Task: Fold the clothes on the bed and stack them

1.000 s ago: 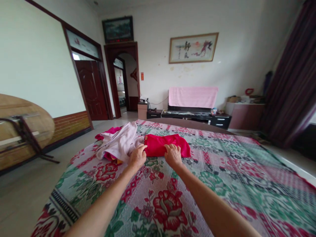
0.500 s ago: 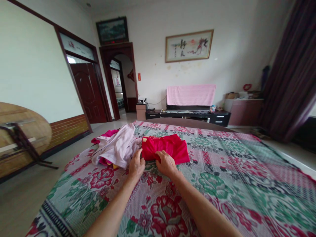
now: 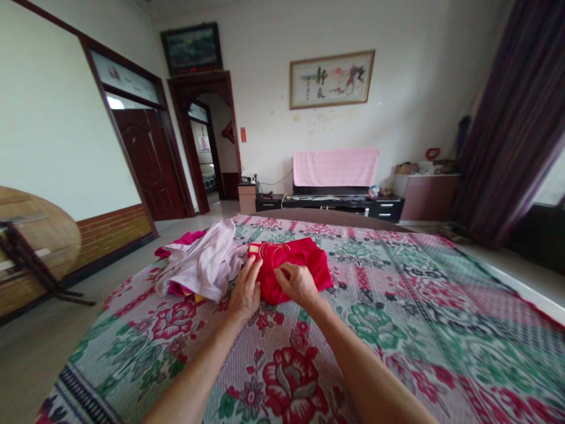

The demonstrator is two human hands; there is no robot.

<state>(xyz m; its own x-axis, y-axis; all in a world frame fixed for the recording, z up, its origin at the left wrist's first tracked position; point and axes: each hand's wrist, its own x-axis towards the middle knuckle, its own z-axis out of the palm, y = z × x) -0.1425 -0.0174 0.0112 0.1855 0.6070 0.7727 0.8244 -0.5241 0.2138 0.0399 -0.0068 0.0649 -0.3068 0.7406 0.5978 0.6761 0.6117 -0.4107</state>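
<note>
A red garment (image 3: 315,253) with thin light lines and a pale tag at its far left lies bunched on the flowered cloth (image 3: 375,330). My left hand (image 3: 244,291) rests along its left edge, fingers stretched out flat over the fabric. On the near middle of the garment, my right hand (image 3: 299,284) is closed, its curled fingers pinching the red fabric. The near edge bulges between both hands. Just left of my left hand lies a heap of clothes: a pale pink garment (image 3: 203,259) on top, with magenta (image 3: 192,237) and a bit of yellow showing beneath.
The flowered cloth covers a wide surface before me. Beyond it stand a low black cabinet (image 3: 386,209) and a screen under a pink towel (image 3: 335,168). A folded round wooden table (image 3: 39,235) leans at the left; a dark curtain (image 3: 498,135) hangs right.
My right hand has curled tighter and moved further over the red garment, whose near edge now bulges towards me. My left fingers have slid up its left edge. The view has shifted slightly.
</note>
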